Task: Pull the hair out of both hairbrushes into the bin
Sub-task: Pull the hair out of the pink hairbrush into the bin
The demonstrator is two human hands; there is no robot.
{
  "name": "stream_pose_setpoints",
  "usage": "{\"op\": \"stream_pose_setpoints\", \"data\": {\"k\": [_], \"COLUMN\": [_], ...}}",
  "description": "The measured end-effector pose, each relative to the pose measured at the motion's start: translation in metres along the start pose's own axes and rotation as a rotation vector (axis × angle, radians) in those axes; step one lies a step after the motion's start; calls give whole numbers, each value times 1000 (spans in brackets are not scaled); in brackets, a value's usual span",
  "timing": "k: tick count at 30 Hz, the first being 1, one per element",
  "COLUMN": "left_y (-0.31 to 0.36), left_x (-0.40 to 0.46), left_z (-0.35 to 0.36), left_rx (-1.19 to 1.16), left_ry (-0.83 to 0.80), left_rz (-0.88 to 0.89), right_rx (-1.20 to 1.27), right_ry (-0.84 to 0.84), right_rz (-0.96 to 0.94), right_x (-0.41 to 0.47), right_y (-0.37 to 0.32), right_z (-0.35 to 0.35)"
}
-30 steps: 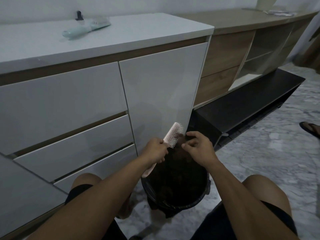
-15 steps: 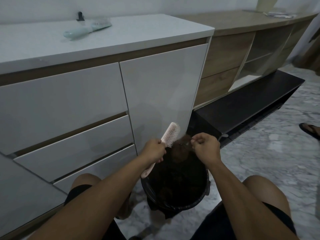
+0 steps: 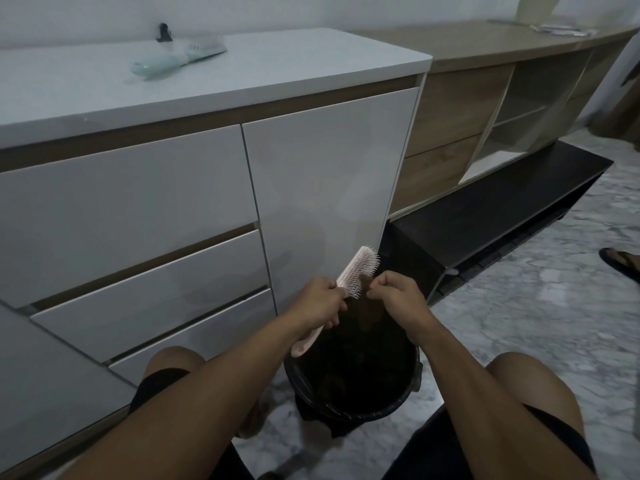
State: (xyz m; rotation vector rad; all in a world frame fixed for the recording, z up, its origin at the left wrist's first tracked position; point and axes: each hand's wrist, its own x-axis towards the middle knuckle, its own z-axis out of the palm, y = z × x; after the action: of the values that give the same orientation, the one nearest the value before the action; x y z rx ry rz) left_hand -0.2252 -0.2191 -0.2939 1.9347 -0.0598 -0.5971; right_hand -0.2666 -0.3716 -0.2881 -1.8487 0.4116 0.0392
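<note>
a: which step is this?

b: the first brush, by the look of it. the left hand [image 3: 320,299] has its grip wrapped around the handle of the pink hairbrush [image 3: 356,273], bristles turned toward the right hand [image 3: 398,297], all of it held above the black bin [image 3: 353,372] on the floor between the knees.

a: and the right hand's grip?

b: narrow, fingertips pinched together just beside the bristles. there seems to be a dark tuft of hair there, but against the dark bin i cannot tell for sure whether it has any.

a: where's the other brush?

b: the pale green hairbrush [image 3: 178,57] lies on the white desk [image 3: 311,60], well apart from the hands and untouched, so i'd judge the task under halfway.

a: what does the next move call for?

b: if the pinch has caught hair, draw it away along the bristles, not across them, then open the fingers over the bin's mouth so the tuft drops inside. keep the brush above the bin so loose strands fall in too. strands may cling to the fingers.
</note>
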Motion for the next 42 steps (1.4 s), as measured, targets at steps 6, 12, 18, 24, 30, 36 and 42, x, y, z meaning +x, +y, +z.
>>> {"op": "stream_pose_setpoints", "data": {"k": [6,12,18,24,30,36,42], "left_y": [0,-10,-21,-28,-35,-40,-40], "left_x": [1,9,12,14,15,22,30], "left_z": [-1,-5,-13,-18,-13,-20,-22], "left_rx": [51,104,172,195,136,120,59], "left_ry": [15,144,242,255,179,278,230], "left_rz": [10,-64,-120,-169,-204,-225,-200], "right_rx": [-9,25,-88,-194,-261,-438,-425], "right_ry": [-3,73,238,321,270,304,285], "right_rz": [34,45,120,155,184,250,288], "right_x": [2,6,19,22,32,47,61], "right_y": [4,7,31,48,64,75,85], "right_z": [1,-4,-12,-12,0,3,12]}}
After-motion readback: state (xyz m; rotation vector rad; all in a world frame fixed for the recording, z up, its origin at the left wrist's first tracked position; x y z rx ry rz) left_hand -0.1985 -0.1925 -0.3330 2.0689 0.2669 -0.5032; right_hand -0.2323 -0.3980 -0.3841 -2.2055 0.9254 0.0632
